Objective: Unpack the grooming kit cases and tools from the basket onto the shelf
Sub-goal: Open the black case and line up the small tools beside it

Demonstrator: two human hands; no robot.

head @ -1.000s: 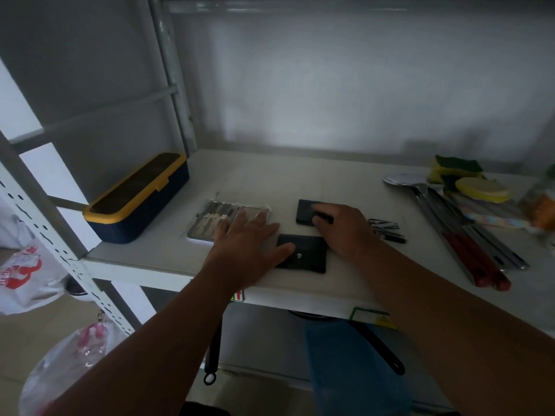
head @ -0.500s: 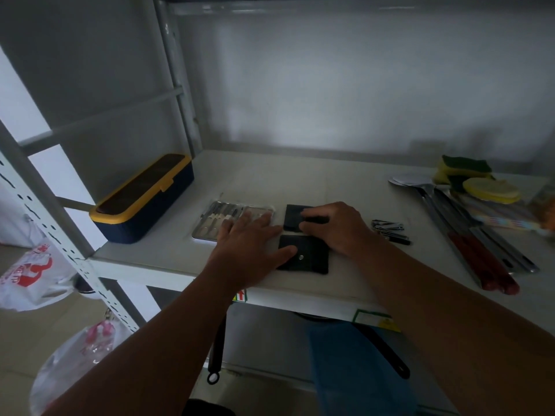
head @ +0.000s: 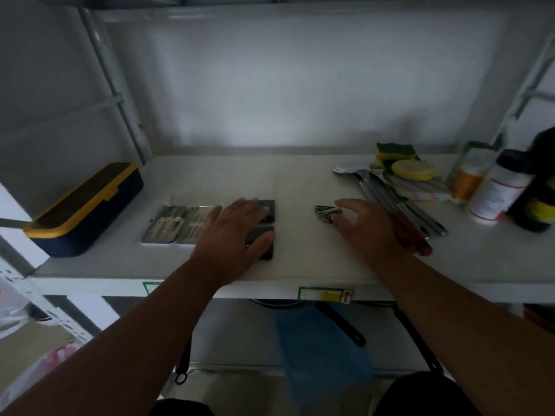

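Left hand (head: 232, 232) lies flat, fingers spread, on two black cases (head: 268, 216); right hand (head: 362, 226), fingers loosely apart, touches small metal tools (head: 324, 212) on the shelf (head: 300, 187).

Left hand (head: 232, 232) flat on black cases (head: 267, 219)

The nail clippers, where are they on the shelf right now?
In the head view, the nail clippers lie right of centre on the shelf, at the right hand's fingers, with the red-handled utensils further right.
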